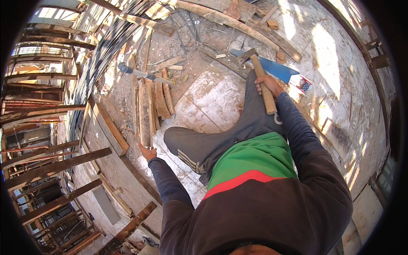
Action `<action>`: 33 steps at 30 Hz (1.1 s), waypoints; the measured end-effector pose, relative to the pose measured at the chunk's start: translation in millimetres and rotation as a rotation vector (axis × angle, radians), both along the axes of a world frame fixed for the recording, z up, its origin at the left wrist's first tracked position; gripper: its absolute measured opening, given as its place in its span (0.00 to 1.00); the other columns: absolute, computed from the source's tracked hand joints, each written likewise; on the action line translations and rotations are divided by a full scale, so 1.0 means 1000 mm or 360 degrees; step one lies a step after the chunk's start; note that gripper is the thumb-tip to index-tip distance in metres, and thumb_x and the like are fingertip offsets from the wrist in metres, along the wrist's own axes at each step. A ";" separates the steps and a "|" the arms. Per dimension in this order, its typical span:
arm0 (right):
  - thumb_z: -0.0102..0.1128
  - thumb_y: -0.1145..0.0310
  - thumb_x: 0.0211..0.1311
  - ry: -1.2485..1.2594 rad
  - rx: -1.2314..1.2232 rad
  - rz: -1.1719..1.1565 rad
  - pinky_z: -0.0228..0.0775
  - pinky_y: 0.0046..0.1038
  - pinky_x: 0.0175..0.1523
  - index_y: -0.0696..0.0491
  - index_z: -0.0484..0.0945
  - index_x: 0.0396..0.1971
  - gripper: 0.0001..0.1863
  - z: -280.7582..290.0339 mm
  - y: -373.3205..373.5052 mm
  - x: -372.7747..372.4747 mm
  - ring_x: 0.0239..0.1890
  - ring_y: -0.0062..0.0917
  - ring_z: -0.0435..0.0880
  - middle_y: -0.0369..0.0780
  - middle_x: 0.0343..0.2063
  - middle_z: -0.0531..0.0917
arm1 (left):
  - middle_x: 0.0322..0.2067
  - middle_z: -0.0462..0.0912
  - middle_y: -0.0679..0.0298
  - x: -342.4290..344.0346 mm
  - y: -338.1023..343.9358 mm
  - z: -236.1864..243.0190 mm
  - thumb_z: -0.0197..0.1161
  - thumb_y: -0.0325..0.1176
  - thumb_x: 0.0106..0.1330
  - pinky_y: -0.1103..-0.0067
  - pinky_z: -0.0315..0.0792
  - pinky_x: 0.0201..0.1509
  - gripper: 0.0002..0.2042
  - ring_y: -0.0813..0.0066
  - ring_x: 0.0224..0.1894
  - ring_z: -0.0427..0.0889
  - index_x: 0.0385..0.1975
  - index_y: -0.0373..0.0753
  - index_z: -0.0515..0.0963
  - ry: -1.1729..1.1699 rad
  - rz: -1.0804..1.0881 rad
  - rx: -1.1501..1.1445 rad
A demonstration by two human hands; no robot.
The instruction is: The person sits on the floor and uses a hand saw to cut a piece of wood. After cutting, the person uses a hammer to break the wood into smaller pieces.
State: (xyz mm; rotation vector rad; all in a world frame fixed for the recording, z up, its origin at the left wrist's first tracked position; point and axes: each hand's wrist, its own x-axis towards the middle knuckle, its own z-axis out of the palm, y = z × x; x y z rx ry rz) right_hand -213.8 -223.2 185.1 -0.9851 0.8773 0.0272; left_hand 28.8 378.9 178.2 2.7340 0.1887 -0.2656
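1. I see the hammer [268, 102] over the person's right thigh, its wooden handle slanting and its head at the far end.
2. The right hand [269, 86] is closed around the middle of that handle; whether the handle also rests on the trousers [225, 142], I can't tell from here.
3. Just beyond and to the right of the hammer, I have a blue-bladed tool [274, 69] lying on the dusty floor [199, 108].
4. Well left of the hammer and nearer the body, the left hand [147, 151] is partly open at the near end of a rough wood strip [145, 117]; I can't tell whether it grips.
5. More wood pieces [160, 100] lie beside that strip, left of the hammer.
6. Farther left of it I make out a bundle of dark rods [102, 59]; beyond it, long boards [225, 19].
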 end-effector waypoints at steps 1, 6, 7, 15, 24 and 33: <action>0.60 0.71 0.56 -0.0031 0.0020 0.0006 0.72 0.26 0.24 0.59 0.76 0.29 0.07 0.004 0.002 -0.001 0.20 0.22 0.77 0.37 0.19 0.76 | 0.66 0.64 0.46 0.005 -0.018 0.006 0.53 0.47 0.71 0.64 0.66 0.65 0.34 0.52 0.66 0.67 0.69 0.27 0.57 -0.0069 0.0156 -0.0227; 0.65 0.64 0.59 -0.0204 0.0106 -0.0183 0.71 0.24 0.23 0.55 0.74 0.31 0.11 0.030 0.007 -0.015 0.17 0.20 0.76 0.35 0.20 0.77 | 0.64 0.68 0.44 0.033 -0.067 0.001 0.53 0.58 0.70 0.63 0.64 0.67 0.40 0.49 0.62 0.71 0.64 0.21 0.62 -0.0229 0.0785 -0.1395; 0.66 0.61 0.61 -0.0221 0.0130 -0.0265 0.71 0.24 0.23 0.55 0.73 0.34 0.14 0.029 0.004 -0.031 0.17 0.19 0.76 0.34 0.20 0.77 | 0.63 0.68 0.42 0.024 -0.096 0.008 0.54 0.58 0.70 0.63 0.66 0.65 0.40 0.49 0.61 0.72 0.64 0.21 0.61 -0.0175 0.0741 -0.1169; 0.66 0.56 0.64 -0.0078 0.0080 -0.0733 0.71 0.24 0.22 0.52 0.72 0.34 0.16 -0.006 0.003 -0.181 0.18 0.19 0.76 0.33 0.20 0.76 | 0.61 0.67 0.34 -0.005 -0.117 -0.027 0.60 0.44 0.70 0.60 0.65 0.64 0.34 0.41 0.59 0.72 0.63 0.19 0.60 -0.0211 0.0113 -0.0893; 0.69 0.67 0.58 0.0100 0.0497 -0.1340 0.71 0.24 0.22 0.53 0.76 0.29 0.09 -0.097 0.102 -0.299 0.16 0.19 0.76 0.34 0.16 0.77 | 0.62 0.64 0.34 -0.011 -0.144 -0.039 0.60 0.46 0.70 0.61 0.62 0.68 0.34 0.43 0.64 0.66 0.64 0.22 0.60 -0.0245 -0.0781 -0.0485; 0.68 0.52 0.57 0.1522 -0.1065 -0.0943 0.79 0.39 0.42 0.57 0.76 0.44 0.25 -0.146 0.142 -0.268 0.38 0.41 0.86 0.46 0.28 0.83 | 0.62 0.64 0.36 0.025 -0.215 -0.073 0.54 0.61 0.69 0.57 0.60 0.67 0.40 0.41 0.64 0.65 0.63 0.23 0.63 -0.0382 -0.1650 0.0142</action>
